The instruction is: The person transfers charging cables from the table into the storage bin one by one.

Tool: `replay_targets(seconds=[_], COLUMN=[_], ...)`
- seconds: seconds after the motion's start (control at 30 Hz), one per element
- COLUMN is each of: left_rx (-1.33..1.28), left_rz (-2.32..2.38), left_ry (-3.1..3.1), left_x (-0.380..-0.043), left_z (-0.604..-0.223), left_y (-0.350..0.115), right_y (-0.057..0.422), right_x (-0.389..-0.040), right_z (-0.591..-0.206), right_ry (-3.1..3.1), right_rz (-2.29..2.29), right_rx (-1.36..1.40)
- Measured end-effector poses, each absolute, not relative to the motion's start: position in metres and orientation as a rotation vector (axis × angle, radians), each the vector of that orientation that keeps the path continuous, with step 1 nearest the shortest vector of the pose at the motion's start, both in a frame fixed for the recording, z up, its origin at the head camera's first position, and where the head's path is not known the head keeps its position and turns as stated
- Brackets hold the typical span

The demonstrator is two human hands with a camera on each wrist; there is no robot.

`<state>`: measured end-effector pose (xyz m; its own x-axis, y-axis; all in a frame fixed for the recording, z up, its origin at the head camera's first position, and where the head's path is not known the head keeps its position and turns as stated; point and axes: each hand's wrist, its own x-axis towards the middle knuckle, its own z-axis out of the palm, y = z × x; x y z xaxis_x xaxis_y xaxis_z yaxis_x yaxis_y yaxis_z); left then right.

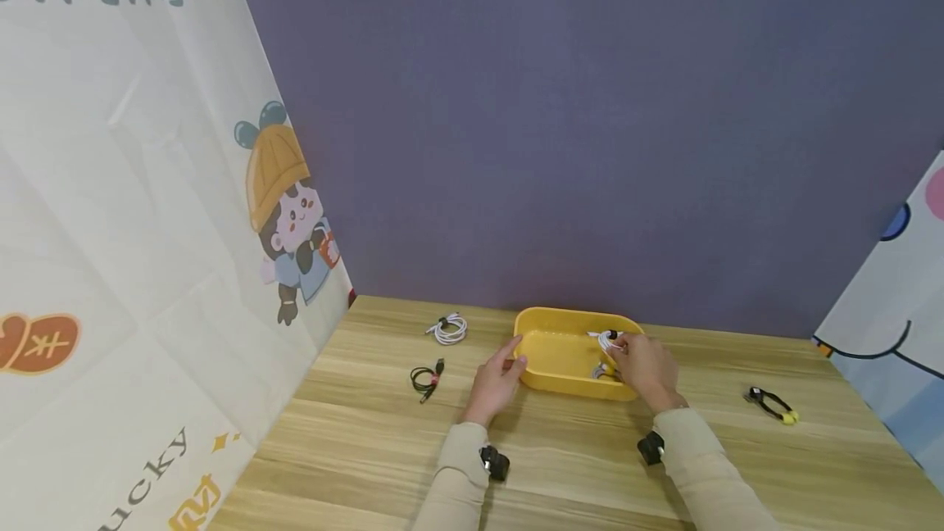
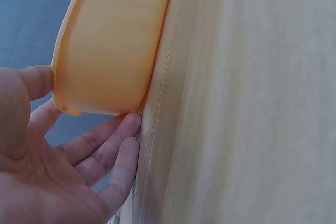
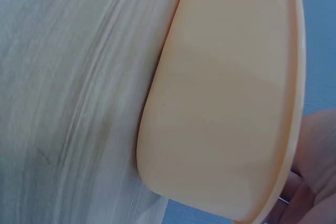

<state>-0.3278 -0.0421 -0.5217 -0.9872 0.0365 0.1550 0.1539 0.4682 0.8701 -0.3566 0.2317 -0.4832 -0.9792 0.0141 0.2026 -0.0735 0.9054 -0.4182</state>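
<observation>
A yellow plastic tray (image 1: 578, 384) stands near the back edge of the wooden table. At its left end, my left hand (image 1: 496, 383) holds the rim; in the left wrist view the thumb meets the rim and the other fingers (image 2: 110, 150) lie along the end wall, low by the tabletop. My right hand (image 1: 647, 367) reaches over the right end and pinches a coiled white cable (image 1: 607, 340) with a dark tie. Below it in the tray lies a second, greyish cable (image 1: 599, 371). The right wrist view shows mostly tray wall (image 3: 220, 98), with the right fingers largely hidden behind the rim.
Left of the tray lie a coiled white cable (image 1: 450, 329) and a small black cable (image 1: 425, 381) with a pink tie. A black cable (image 1: 772, 405) with a yellow tie sits on the right. A dark cloth wall (image 1: 575, 129) rises behind the table.
</observation>
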Motion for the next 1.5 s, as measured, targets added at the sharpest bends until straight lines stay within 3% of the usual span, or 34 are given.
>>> replay_targets(seconds=[1.5], left_rx=[-0.173], left_rz=[-1.535], left_ry=[-2.592], left_x=[-0.3291], left_z=[-0.5223], left_y=[-0.0416], right_y=[0.2227], right_x=[-0.3651], right_z=[-0.4891], right_ry=[-2.987], right_rz=[0.515], right_rx=[0.023])
